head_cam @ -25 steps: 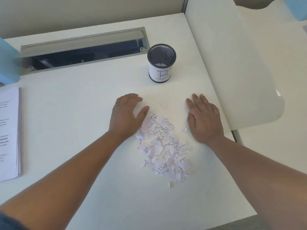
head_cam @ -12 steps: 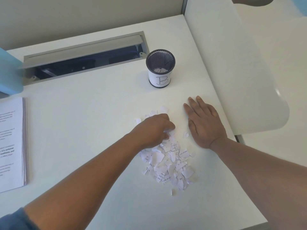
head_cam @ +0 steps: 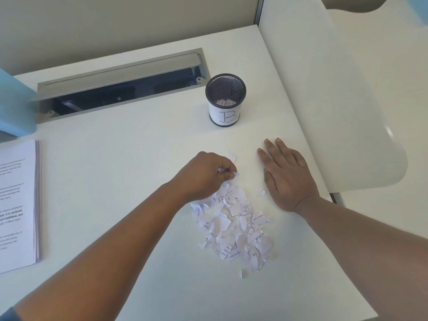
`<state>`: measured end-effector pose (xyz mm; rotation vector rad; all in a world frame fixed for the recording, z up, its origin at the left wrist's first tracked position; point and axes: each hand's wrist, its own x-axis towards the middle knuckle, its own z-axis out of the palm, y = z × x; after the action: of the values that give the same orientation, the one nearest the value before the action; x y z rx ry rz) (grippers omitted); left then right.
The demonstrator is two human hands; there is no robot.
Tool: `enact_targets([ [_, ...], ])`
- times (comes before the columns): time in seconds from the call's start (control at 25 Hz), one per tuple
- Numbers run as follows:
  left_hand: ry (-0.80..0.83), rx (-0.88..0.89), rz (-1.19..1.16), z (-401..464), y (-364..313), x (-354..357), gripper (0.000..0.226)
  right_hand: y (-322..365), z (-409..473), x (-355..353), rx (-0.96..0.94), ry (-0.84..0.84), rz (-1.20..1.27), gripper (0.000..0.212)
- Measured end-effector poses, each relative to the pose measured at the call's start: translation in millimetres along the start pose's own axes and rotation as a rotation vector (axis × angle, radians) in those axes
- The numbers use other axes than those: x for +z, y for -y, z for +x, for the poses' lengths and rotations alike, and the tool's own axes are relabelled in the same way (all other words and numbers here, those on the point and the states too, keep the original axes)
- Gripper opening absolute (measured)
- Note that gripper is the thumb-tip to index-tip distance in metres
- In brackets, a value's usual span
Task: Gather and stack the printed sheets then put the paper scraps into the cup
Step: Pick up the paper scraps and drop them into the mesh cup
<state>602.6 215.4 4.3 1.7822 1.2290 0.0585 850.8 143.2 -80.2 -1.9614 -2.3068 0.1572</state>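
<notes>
My left hand [head_cam: 203, 174], at the centre of the frame, was curled into a loose fist with a few torn pieces of paper pinched between thumb and fingertips [head_cam: 228, 172], a white corner showing past them. The hand sat at the upper edge of the heap of paper scraps [head_cam: 236, 225], which spread below it toward the lower middle of the frame on the white desk [head_cam: 129, 158]. One loose scrap [head_cam: 232, 156] lay just above the fist, another [head_cam: 261, 192] just left of my right hand [head_cam: 287, 177].

That right hand lay flat and empty, palm down, fingers together and extended, to the right of the heap and apart from it.

The black mesh cup [head_cam: 225, 99], wrapped in a white label marked "B", stood upright above both hands, well apart from the fist, with some scraps already visible in its bottom.

The stack of printed sheets [head_cam: 17, 205] rested at the left edge of the frame, squared up, far from either hand. An open cable tray [head_cam: 120, 86] ran along the upper left.
</notes>
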Motion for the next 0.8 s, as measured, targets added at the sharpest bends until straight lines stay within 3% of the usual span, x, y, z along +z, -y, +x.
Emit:
enact_targets([
  [0.2, -0.124, 0.096, -0.047, 3.7, -14.5, -15.7, 0.011, -2.5, -1.1, 2.1, -0.071, -0.012, 0.016, 0.056],
  [0.36, -0.36, 0.181, -0.121, 16.2, -35.5, -40.4, 0.009, -2.9, -0.9, 3.2, -0.062, -0.021, 0.046, 0.054],
  [0.52, -0.541, 0.253, -0.052, 42.0, -51.5, -70.4, 0.009, -2.4, -1.1, 2.0, -0.055, -0.037, 0.063, 0.053],
  [0.64, -0.589, 0.273, 0.029, 63.6, -54.1, -85.8, 0.011, -2.3, -1.1, 1.7, -0.055, -0.038, 0.061, 0.053],
  [0.8, -0.513, 0.205, 0.148, 85.0, -52.7, -91.1, 0.018, -3.1, -1.1, 2.6, -0.06, -0.046, 0.064, 0.052],
])
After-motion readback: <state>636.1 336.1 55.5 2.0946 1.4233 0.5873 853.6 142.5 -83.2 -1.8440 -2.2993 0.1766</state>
